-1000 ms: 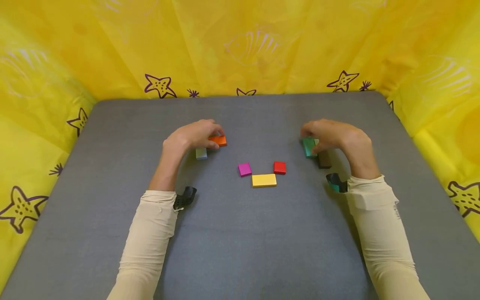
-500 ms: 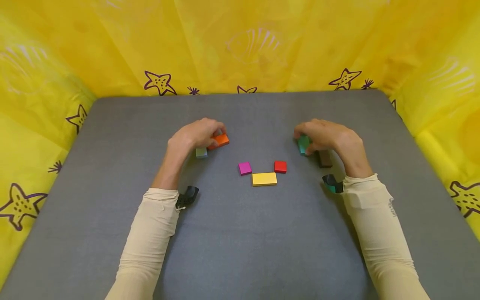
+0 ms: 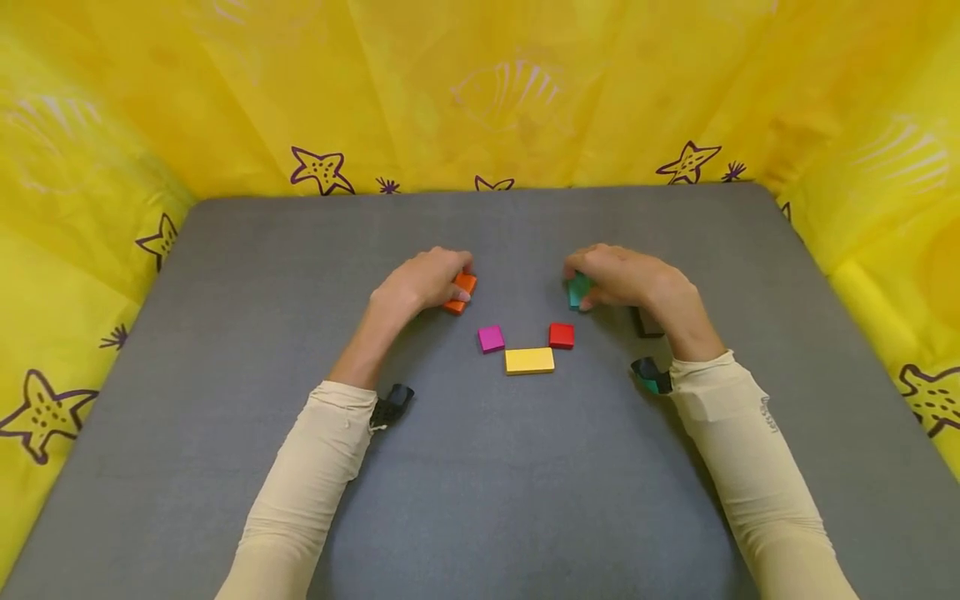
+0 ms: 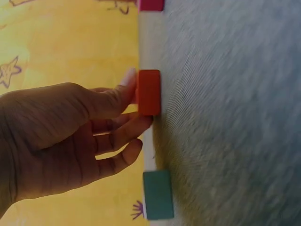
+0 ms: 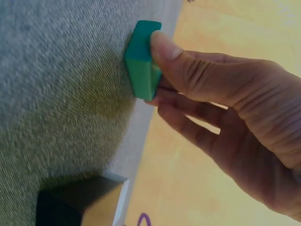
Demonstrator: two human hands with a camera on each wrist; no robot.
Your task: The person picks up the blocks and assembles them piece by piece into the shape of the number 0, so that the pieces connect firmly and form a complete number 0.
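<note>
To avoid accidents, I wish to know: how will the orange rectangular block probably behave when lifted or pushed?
The orange rectangular block looks stiff, having straight edges. It is probably light, being small beside the left hand. Its flat faces make rolling unlikely.

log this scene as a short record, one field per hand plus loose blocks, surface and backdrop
left hand: pinches orange block
right hand: pinches green block
centre: yellow block; magenta block by its far left corner, red block by its far right
near left hand: grey-green block
near right hand: dark brown block, partly hidden in head view
surface: grey cloth
backdrop: yellow curtain, starfish print
</note>
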